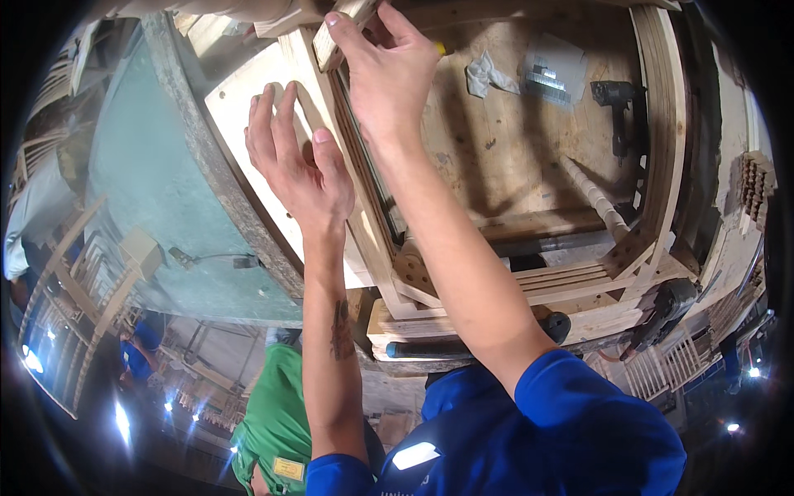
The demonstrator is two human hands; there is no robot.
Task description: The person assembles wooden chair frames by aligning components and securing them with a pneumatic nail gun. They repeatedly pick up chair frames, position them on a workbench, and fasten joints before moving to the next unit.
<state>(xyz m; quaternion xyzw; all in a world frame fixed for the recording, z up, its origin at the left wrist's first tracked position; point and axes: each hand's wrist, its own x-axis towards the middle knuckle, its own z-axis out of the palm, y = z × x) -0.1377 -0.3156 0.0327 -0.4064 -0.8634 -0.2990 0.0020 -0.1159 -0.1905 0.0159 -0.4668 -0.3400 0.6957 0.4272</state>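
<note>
My right hand (393, 74) is closed around a short pale wooden piece (335, 43) at the top of the view, with the thumb along it. That piece lies against the left rail of a large wooden frame (662, 124). Lower and to the left, my left hand (302, 165) has its fingers apart over a pale flat board (236, 103); I cannot tell whether the fingertips touch it. Nothing shows in the left hand. The frame's near corners carry wooden corner blocks (630, 248) with drilled holes.
Inside the frame are a black power tool (616, 107), a printed sheet (556, 70), crumpled white paper (488, 74) and a turned wooden leg (595, 198). Another black tool (662, 310) hangs by the near edge. A greenish table (141, 165) stands left. A person in green (277, 413) is nearby.
</note>
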